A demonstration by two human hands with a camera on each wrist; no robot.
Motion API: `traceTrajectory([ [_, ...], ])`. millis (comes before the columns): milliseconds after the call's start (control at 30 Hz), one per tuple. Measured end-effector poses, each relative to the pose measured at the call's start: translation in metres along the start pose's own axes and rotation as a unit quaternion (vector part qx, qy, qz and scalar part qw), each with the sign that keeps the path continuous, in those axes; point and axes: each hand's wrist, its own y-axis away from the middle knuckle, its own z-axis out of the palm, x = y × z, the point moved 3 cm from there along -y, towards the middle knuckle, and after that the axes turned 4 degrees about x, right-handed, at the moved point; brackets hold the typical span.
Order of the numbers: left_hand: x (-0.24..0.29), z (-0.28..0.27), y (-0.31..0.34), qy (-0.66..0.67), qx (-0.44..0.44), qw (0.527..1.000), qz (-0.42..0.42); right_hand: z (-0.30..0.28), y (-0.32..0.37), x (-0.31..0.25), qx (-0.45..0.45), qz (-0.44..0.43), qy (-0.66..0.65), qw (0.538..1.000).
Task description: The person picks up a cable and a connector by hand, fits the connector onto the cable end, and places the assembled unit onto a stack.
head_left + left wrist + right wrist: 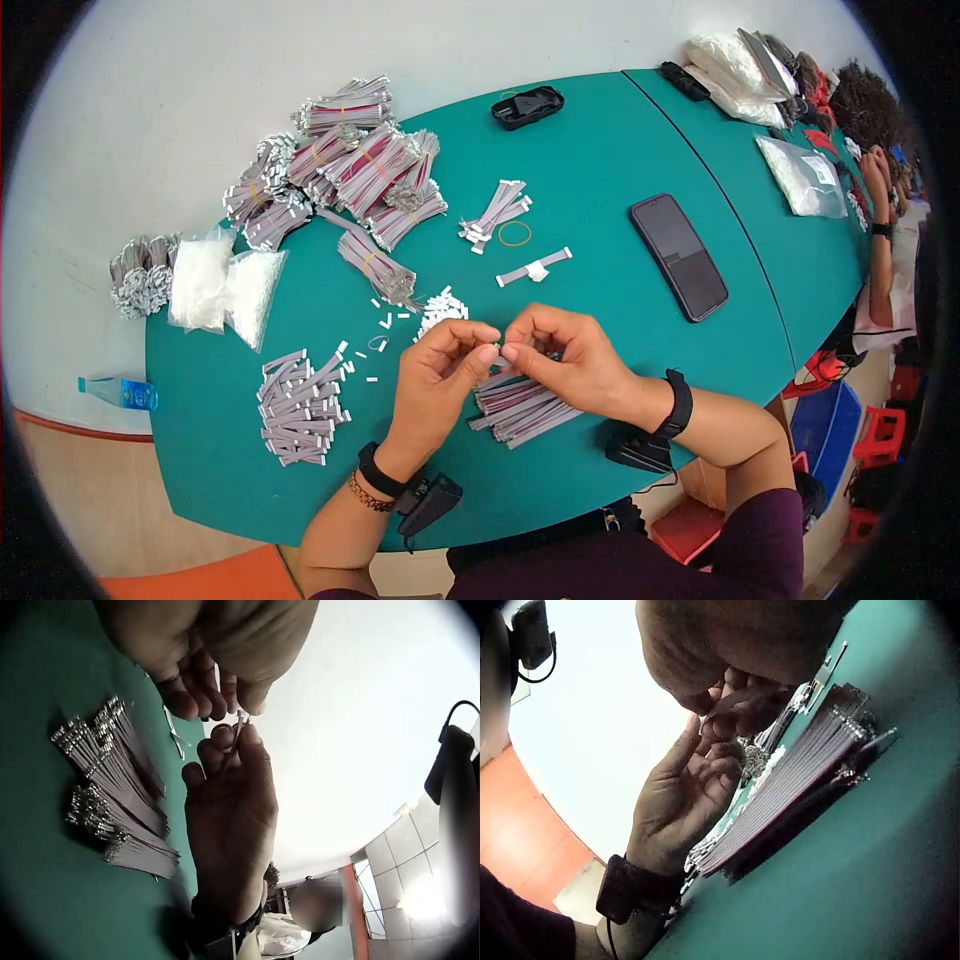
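Observation:
Fingertips of both hands meet over the table's front middle. My left hand point(432, 390) pinches a small white connector point(702, 724) between thumb and fingers. From the other side, my right hand point(578, 365) grips a short grey ribbon cable point(235, 746) close to its end, right at that connector. In the head view the fingers mostly hide both pieces. Below the right hand lies a bundle of flat ribbon cables point(525, 410). Just beyond the left hand is a heap of loose white connectors point(443, 308).
Cables with white ends point(300, 410) lie in a pile at left. Behind are stacked banded cable bundles point(365, 170) and bags of white parts point(200, 280). A phone point(680, 257), a black case point(527, 107) and a rubber band point(515, 234) lie farther off. Another person's arm point(880, 230) shows at far right.

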Motion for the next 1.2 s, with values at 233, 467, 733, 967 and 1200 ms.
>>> traceTrajectory([
  [233,-0.0048,-0.0014,-0.001,0.003,-0.046,0.998,-0.044,-0.0018,0.0,0.0018,0.01,0.005,0.015,1.0],
  [467,-0.0058,-0.0025,-0.0001,0.03,-0.064,0.995,-0.065,0.0008,0.0014,0.0012,-0.013,0.018,-0.005,1.0],
  [733,-0.0057,-0.0002,0.0023,0.113,-0.065,0.983,-0.128,0.0039,0.0023,0.0007,-0.052,0.059,-0.04,0.996],
  [967,-0.0033,0.0003,0.0038,0.089,-0.062,0.986,-0.126,0.005,0.0022,-0.0015,-0.056,0.063,-0.049,0.995],
  [1200,-0.0026,0.001,0.0035,0.084,-0.067,0.988,-0.113,0.0047,0.002,0.0004,-0.051,0.063,-0.042,0.996],
])
